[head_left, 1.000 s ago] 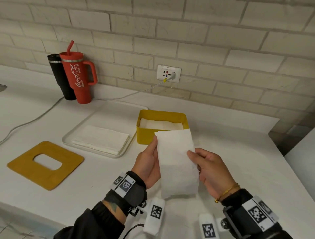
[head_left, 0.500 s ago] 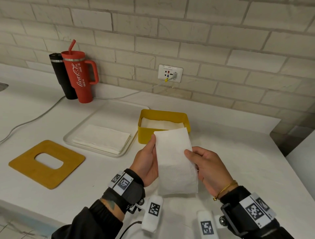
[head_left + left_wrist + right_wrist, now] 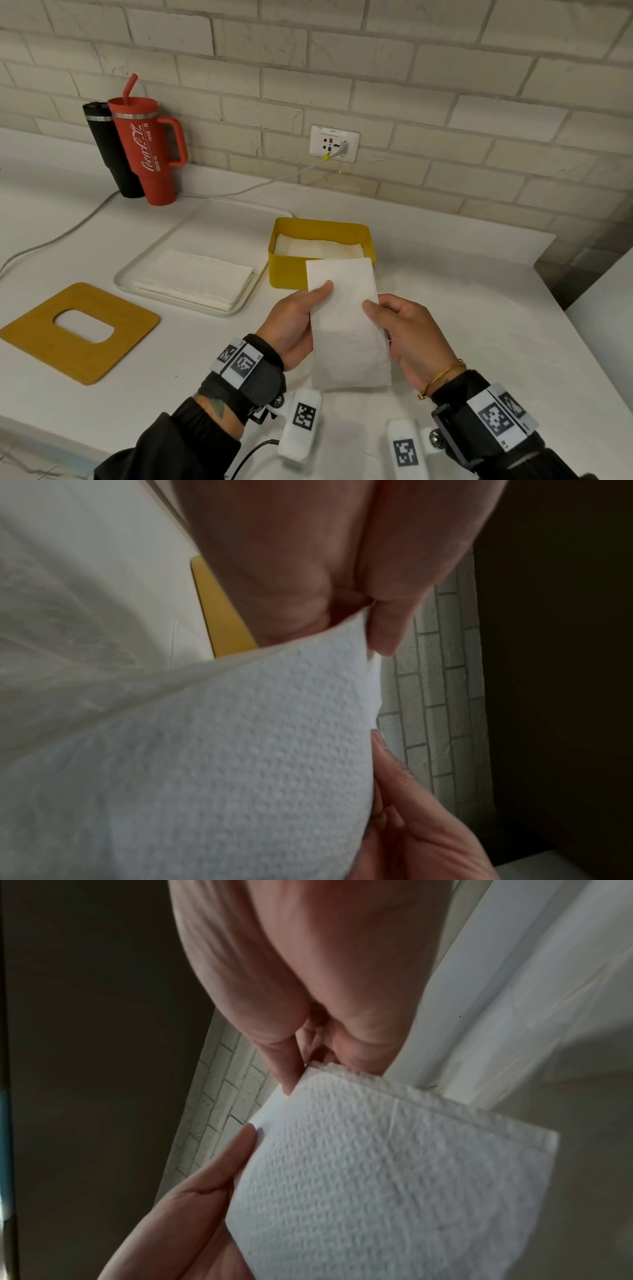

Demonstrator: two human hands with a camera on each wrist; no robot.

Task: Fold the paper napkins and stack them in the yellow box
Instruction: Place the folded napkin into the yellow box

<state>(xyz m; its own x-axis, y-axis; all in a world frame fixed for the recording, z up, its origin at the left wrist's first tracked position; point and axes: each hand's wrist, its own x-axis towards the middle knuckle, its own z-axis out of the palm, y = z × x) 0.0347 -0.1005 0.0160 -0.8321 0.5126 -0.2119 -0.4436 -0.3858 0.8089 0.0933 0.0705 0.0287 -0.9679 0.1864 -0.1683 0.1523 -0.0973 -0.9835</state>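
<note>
A folded white paper napkin [image 3: 346,322] hangs upright between both hands, just in front of the yellow box [image 3: 291,270]. My left hand [image 3: 301,318] pinches its left edge, thumb on the front. My right hand [image 3: 394,322] pinches its right edge. The left wrist view shows the napkin's [image 3: 222,750] embossed face close up under the thumb; in the right wrist view the napkin [image 3: 394,1177] shows layered edges. White folded napkins [image 3: 318,248] lie inside the box. A flat stack of napkins [image 3: 195,277] rests on the white tray [image 3: 212,222] to the left.
A wooden board with a cut-out [image 3: 78,329] lies at the left. A red tumbler [image 3: 150,150] and a black flask [image 3: 106,147] stand at the back by the brick wall. A cable [image 3: 51,240] runs from the wall socket [image 3: 334,144] across the counter.
Both hands and the napkin have dropped slightly and come nearer to me; the grip on both edges is unchanged.
</note>
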